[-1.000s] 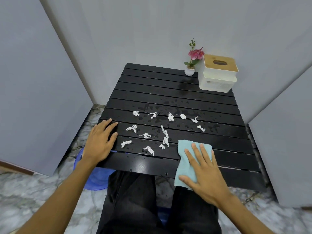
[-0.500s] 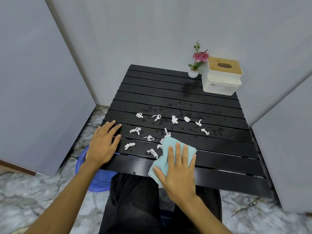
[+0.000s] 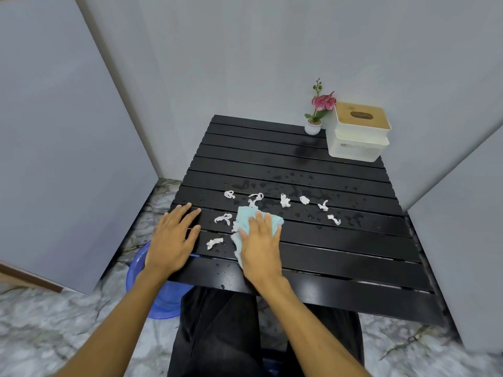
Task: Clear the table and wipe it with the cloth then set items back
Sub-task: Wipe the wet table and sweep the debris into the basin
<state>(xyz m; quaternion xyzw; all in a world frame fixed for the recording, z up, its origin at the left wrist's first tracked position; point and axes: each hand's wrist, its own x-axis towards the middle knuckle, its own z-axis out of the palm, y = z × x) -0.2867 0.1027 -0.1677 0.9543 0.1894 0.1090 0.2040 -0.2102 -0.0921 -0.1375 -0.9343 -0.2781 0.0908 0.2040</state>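
Observation:
A black slatted table (image 3: 340,248) carries water drops and several white paper scraps (image 3: 284,200) across its middle. My right hand (image 3: 260,246) presses flat on a light blue cloth (image 3: 247,216) near the front left of the table, and the cloth covers some scraps. Just left of it, my left hand (image 3: 172,238) lies flat with fingers spread on the table's front left corner. A small potted pink flower (image 3: 317,110) and a white tissue box with a wooden lid (image 3: 358,131) stand at the back right corner.
A blue plastic basin (image 3: 160,297) sits on the marble floor under the table's front left corner. Grey walls close in on the left, behind and on the right. My dark-trousered legs are under the front edge.
My right hand has slid the cloth leftward and a little forward, from the front right part of the table onto the scraps near my left hand. The left hand has stayed put.

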